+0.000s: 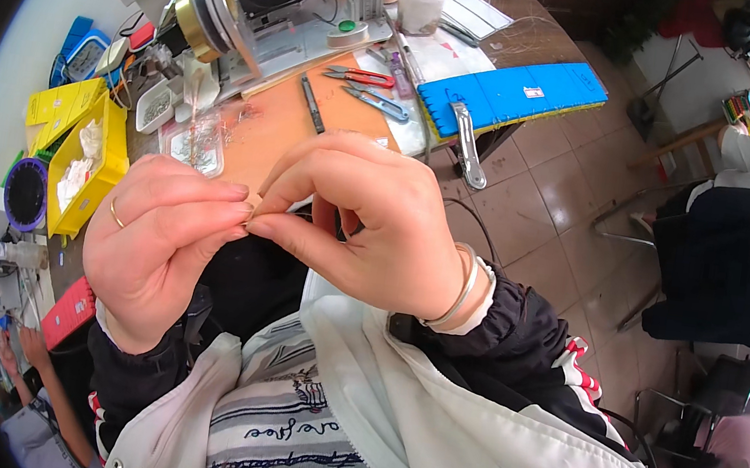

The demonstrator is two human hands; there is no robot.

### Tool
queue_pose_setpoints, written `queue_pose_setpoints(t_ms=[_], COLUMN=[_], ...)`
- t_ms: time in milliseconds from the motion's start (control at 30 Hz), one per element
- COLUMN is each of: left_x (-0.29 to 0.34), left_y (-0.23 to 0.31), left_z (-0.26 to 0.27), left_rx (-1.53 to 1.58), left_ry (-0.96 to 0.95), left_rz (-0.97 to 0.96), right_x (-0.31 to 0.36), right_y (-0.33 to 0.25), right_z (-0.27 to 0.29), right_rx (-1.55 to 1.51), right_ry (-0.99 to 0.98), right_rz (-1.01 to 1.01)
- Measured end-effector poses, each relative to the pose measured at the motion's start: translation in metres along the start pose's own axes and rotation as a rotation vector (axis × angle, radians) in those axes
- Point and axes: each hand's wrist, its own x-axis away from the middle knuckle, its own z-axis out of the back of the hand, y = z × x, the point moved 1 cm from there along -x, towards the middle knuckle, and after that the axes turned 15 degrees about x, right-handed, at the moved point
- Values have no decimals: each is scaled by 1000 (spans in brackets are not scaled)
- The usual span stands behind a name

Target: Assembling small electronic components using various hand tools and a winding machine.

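My left hand (156, 238) and my right hand (360, 218) meet fingertip to fingertip in front of my body, near the edge of the work table. Both are closed in a pinch on something tiny between the fingertips, too small and covered to name. Just beyond them lies an orange mat (264, 139). On it rest a slim dark tool (312, 105), red-handled thread snips (359, 77) and blue-handled snips (377, 102). A clear plastic tray (217, 156) with small shiny parts sits past my left hand.
A machine with a brass-coloured wheel (196, 26) stands at the back left. To the left is a yellow bin (110, 175) beside a purple round basket (26, 194). A blue board (516, 96) with a metal clip (468, 147) juts over the table's right edge. Other people sit at both sides.
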Motion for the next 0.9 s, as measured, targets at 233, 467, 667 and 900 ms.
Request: queue_pose_setpoints(t_ms=[233, 467, 667, 900], left_x=[-39, -57, -101, -99], left_y=[-17, -98, -126, -158], left_z=[-39, -84, -159, -225], left_rx=[250, 351, 348, 283], left_ry=[15, -137, -202, -333], left_rz=[138, 343, 55, 29], right_x=[8, 68, 101, 109], right_y=[11, 34, 80, 195], right_z=[79, 216, 255, 136], right_rx=[-119, -643, -618, -137], right_ry=[-126, 321, 597, 510], right_rz=[96, 68, -126, -808])
